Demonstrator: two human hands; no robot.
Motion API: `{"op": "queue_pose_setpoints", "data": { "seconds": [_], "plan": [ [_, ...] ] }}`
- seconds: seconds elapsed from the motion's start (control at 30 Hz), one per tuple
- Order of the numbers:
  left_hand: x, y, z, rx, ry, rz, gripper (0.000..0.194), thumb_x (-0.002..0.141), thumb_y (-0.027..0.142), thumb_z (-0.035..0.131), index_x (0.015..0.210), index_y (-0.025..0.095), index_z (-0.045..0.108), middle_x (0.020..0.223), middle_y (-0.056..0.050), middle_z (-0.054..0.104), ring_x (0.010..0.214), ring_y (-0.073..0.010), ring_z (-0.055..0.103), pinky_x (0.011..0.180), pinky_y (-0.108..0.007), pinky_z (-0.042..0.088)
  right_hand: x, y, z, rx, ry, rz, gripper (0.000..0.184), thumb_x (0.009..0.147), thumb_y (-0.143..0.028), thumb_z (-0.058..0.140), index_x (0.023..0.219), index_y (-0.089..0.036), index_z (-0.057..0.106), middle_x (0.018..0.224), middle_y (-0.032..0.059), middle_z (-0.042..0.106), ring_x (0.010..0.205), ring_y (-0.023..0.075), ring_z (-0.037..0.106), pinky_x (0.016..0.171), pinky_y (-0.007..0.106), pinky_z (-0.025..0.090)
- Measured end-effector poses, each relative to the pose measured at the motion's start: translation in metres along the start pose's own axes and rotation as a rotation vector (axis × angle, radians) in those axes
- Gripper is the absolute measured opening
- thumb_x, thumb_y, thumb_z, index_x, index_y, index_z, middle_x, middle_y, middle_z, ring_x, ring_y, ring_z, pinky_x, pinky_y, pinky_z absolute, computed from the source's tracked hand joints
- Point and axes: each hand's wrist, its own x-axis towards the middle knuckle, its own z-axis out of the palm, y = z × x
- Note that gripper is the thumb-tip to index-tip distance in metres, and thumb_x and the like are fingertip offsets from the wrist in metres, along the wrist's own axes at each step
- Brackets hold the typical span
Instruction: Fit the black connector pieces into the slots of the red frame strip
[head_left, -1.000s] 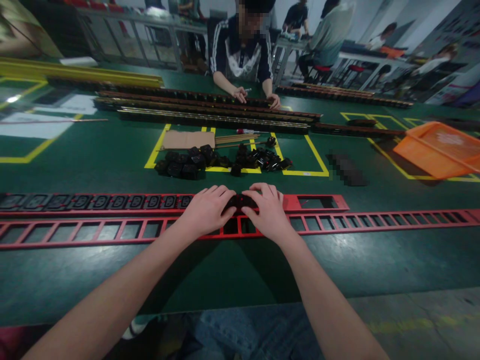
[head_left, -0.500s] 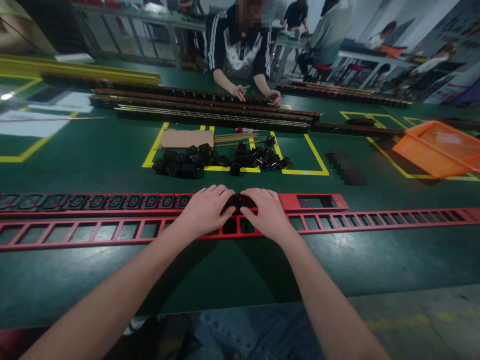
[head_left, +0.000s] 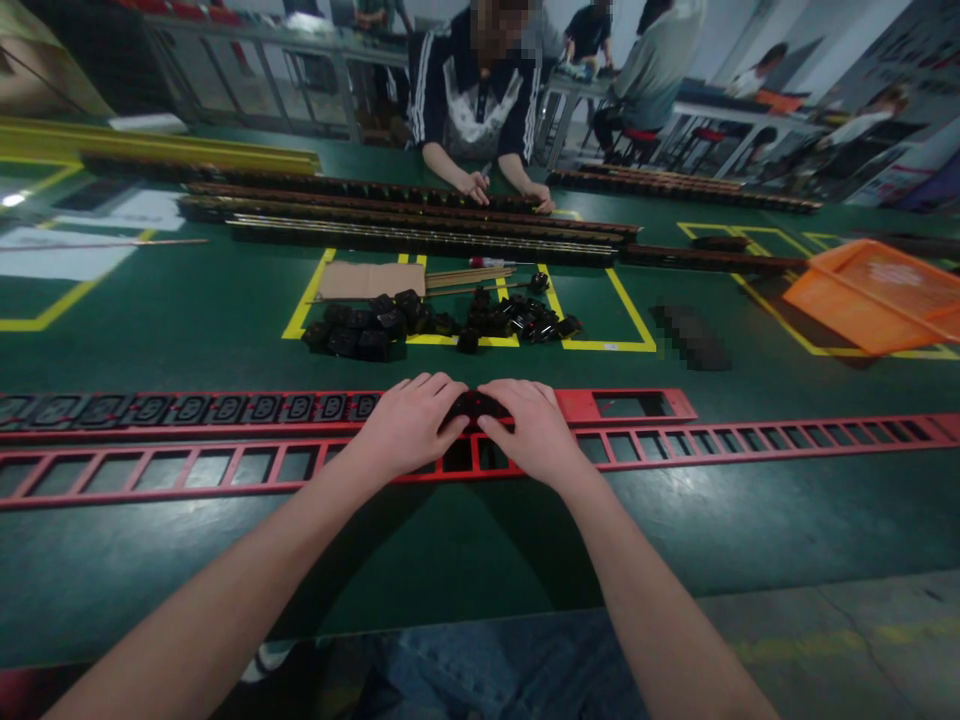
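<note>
My left hand [head_left: 411,425] and my right hand [head_left: 529,425] meet over the rear red strip [head_left: 581,405], fingers curled down and thumbs towards me. Between them shows a black socket module [head_left: 474,403], gripped from both sides and partly covered by my fingers. How deep it sits in the strip is hidden. Left of my hands the same strip carries a row of black sockets [head_left: 264,408]. On its right end a rectangular opening is visible. A second red strip [head_left: 555,468] with open slots like a ladder lies nearer to me, below my hands.
Loose black modules [head_left: 367,325] lie in a pile beyond the strips, beside a piece of cardboard [head_left: 371,280] and thin rods. Long dark rails [head_left: 420,235] cross the table behind them. An orange basket [head_left: 874,295] stands at right. Across the table, a co-worker's hands [head_left: 476,187] hold something thin.
My hands stay at the same spot on the black socket module, with barely any shift. The co-worker's hands across the table have moved slightly to the left.
</note>
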Motion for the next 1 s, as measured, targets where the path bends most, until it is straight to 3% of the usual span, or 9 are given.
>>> {"op": "queue_pose_setpoints", "data": {
  "seconds": [0.2, 0.43, 0.67, 0.83, 1.0],
  "plan": [
    [-0.0011, 0.0001, -0.0004, -0.028, 0.05, 0.041, 0.033, 0.094, 0.032, 0.051, 0.123, 0.017, 0.058, 0.119, -0.01, 0.063, 0.107, -0.0246, 0.059, 0.091, -0.04, 0.05, -0.0005, 0.0006, 0.0007, 0.003, -0.006, -0.006, 0.03, 0.095, -0.025, 0.053, 0.124, -0.025, 0.061, 0.127, 0.0052, 0.066, 0.12, 0.0231, 0.057, 0.104, 0.046, 0.036],
    [-0.0016, -0.0004, 0.0016, -0.06, 0.091, 0.231, 0.03, 0.097, 0.025, 0.046, 0.119, 0.02, 0.065, 0.123, -0.01, 0.065, 0.114, -0.0242, 0.058, 0.095, -0.043, 0.05, 0.0, -0.0016, 0.0026, 0.006, 0.036, 0.027, 0.035, 0.088, -0.021, 0.058, 0.123, -0.023, 0.06, 0.124, 0.0068, 0.067, 0.117, 0.0243, 0.059, 0.104, 0.046, 0.038],
    [-0.0008, -0.0016, 0.0031, -0.055, 0.098, 0.226, 0.03, 0.098, 0.024, 0.046, 0.119, 0.02, 0.066, 0.123, -0.009, 0.067, 0.114, -0.0237, 0.058, 0.094, -0.043, 0.05, -0.0016, 0.0032, 0.0054, 0.037, 0.132, 0.068, 0.022, 0.088, -0.021, 0.056, 0.109, -0.022, 0.063, 0.116, 0.0081, 0.069, 0.11, 0.0248, 0.062, 0.102, 0.046, 0.043],
    [-0.0012, -0.0008, 0.0021, -0.033, 0.086, 0.229, 0.031, 0.099, 0.026, 0.043, 0.12, 0.019, 0.065, 0.125, -0.009, 0.065, 0.115, -0.0241, 0.058, 0.095, -0.042, 0.049, -0.0009, 0.0064, 0.0066, 0.039, 0.136, 0.092, 0.015, 0.087, -0.022, 0.059, 0.101, -0.024, 0.064, 0.113, 0.0048, 0.072, 0.109, 0.0242, 0.064, 0.111, 0.054, 0.034],
    [-0.0018, -0.0006, 0.0029, -0.044, 0.084, 0.258, 0.034, 0.098, 0.026, 0.046, 0.128, 0.02, 0.061, 0.136, -0.01, 0.06, 0.124, -0.0241, 0.054, 0.102, -0.043, 0.046, 0.0003, 0.0066, 0.0061, 0.042, 0.118, 0.115, 0.016, 0.086, -0.019, 0.061, 0.101, -0.025, 0.065, 0.112, 0.0034, 0.073, 0.107, 0.0235, 0.065, 0.11, 0.053, 0.036]
  ]
}}
